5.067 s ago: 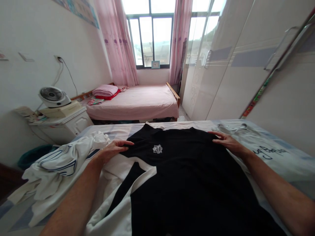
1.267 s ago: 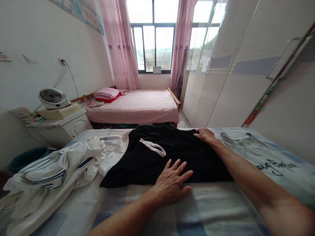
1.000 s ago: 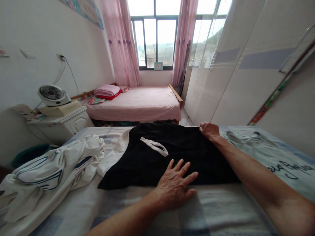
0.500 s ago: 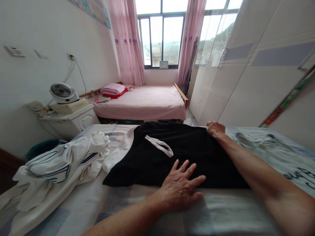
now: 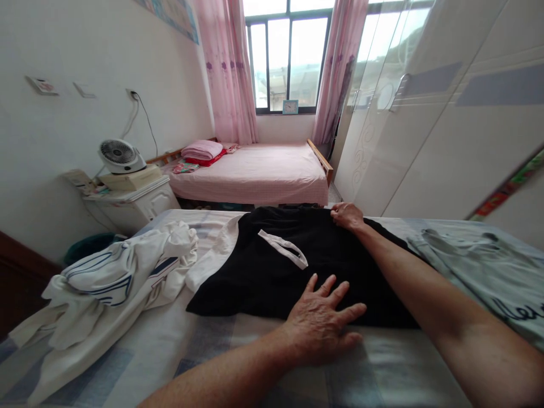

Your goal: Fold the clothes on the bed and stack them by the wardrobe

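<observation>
A black garment (image 5: 272, 283) lies spread across the bed in front of me, with a white section (image 5: 216, 249) at its left end. On top of the black cloth is a narrow white strap (image 5: 284, 249) folded into a loop. My left hand (image 5: 323, 320) rests palm down on the garment's near edge, fingers spread. At the far edge, my right hand (image 5: 347, 216) has its fingers curled and closed on the black cloth. A crumpled white garment with dark blue stripes (image 5: 102, 283) lies to the left. On the right lies a grey-green shirt with dark lettering (image 5: 484, 266).
Under the clothes is a bed with a checked sheet (image 5: 170, 334). Beyond stands a second bed with a pink cover (image 5: 263, 175). A fan (image 5: 121, 156) sits on a box on the white cabinet (image 5: 136, 201) at left. A tall white wardrobe (image 5: 416, 147) lines the right side.
My right hand has moved left along the garment's far edge. My left hand stays flat on the near edge. The whole view has shifted slightly.
</observation>
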The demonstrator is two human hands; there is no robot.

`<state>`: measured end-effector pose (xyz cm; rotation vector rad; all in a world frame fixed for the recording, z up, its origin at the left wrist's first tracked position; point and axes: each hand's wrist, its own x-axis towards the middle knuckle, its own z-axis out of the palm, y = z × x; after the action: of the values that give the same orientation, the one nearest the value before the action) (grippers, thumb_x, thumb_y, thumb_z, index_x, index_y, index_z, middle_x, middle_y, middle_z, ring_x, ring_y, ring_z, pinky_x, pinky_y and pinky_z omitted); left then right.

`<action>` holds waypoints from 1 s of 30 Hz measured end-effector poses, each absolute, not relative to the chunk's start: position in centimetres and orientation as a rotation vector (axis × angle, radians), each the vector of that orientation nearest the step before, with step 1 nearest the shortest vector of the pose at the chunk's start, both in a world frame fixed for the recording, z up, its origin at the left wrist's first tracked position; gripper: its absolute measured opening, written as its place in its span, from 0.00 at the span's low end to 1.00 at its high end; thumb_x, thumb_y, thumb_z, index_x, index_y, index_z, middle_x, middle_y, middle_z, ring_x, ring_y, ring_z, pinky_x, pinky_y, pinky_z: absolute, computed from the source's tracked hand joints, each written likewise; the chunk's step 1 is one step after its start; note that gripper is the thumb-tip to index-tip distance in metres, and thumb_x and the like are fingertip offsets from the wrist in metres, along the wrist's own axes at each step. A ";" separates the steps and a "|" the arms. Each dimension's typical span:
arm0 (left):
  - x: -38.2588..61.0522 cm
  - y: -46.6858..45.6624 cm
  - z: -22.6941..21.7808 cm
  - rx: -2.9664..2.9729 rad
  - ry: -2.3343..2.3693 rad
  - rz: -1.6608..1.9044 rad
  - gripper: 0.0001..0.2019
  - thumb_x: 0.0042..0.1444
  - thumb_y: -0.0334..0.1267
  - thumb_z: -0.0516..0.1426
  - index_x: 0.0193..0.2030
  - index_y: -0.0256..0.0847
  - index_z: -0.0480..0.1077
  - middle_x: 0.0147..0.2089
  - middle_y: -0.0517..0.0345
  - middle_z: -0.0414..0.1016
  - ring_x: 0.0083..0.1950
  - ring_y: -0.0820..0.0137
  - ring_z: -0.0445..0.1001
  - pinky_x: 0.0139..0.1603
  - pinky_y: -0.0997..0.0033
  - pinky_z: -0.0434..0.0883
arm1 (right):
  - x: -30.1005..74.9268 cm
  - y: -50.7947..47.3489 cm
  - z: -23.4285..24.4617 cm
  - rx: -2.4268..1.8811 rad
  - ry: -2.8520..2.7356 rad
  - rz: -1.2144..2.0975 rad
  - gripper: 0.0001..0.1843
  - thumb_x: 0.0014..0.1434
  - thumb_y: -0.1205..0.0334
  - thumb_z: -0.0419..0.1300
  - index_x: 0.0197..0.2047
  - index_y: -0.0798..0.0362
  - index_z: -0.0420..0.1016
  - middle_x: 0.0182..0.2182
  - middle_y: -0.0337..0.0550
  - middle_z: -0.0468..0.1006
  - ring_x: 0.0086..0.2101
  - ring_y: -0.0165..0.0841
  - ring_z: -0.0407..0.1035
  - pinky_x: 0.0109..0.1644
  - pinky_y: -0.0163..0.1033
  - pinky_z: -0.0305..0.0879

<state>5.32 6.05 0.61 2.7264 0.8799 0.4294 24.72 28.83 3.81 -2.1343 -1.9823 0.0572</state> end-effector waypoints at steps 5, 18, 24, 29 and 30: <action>5.3 6.1 0.6 2.723 0.884 0.433 0.25 0.62 0.54 0.45 0.64 0.54 0.56 0.70 0.52 0.50 0.69 0.52 0.48 0.65 0.40 0.46 | 23.7 28.6 3.5 -2.140 -1.880 0.038 0.18 0.58 0.61 0.50 0.46 0.53 0.76 0.40 0.48 0.80 0.40 0.35 0.73 0.41 0.35 0.65; 5.4 6.1 0.6 2.732 0.904 0.434 0.24 0.61 0.54 0.45 0.63 0.54 0.58 0.68 0.52 0.53 0.68 0.52 0.50 0.64 0.39 0.48 | 15.0 27.6 3.7 -1.665 -2.376 0.101 0.20 0.53 0.59 0.59 0.51 0.44 0.73 0.39 0.39 0.79 0.41 0.35 0.72 0.43 0.36 0.64; 5.5 6.2 0.7 2.740 0.889 0.420 0.25 0.61 0.54 0.45 0.64 0.55 0.56 0.69 0.54 0.50 0.68 0.51 0.49 0.64 0.39 0.47 | 13.6 28.0 3.2 -1.747 -2.222 0.039 0.15 0.61 0.61 0.49 0.45 0.50 0.75 0.41 0.47 0.78 0.43 0.38 0.71 0.46 0.39 0.63; 5.4 6.2 0.8 2.737 0.886 0.418 0.24 0.61 0.54 0.45 0.63 0.53 0.58 0.68 0.51 0.53 0.68 0.51 0.51 0.63 0.39 0.48 | 13.6 26.1 3.2 -1.670 -2.213 0.122 0.20 0.61 0.60 0.49 0.57 0.50 0.66 0.47 0.44 0.77 0.45 0.35 0.70 0.49 0.37 0.63; 5.4 6.2 0.7 2.737 0.885 0.424 0.24 0.61 0.53 0.45 0.63 0.52 0.58 0.68 0.51 0.53 0.68 0.51 0.51 0.64 0.39 0.48 | 13.7 25.3 2.9 -1.598 -2.243 0.140 0.22 0.62 0.58 0.49 0.59 0.50 0.63 0.52 0.44 0.74 0.48 0.34 0.69 0.51 0.36 0.62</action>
<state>5.44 6.17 0.72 2.7374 0.8852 0.4243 13.72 25.30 2.92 -1.5984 -2.2425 0.1397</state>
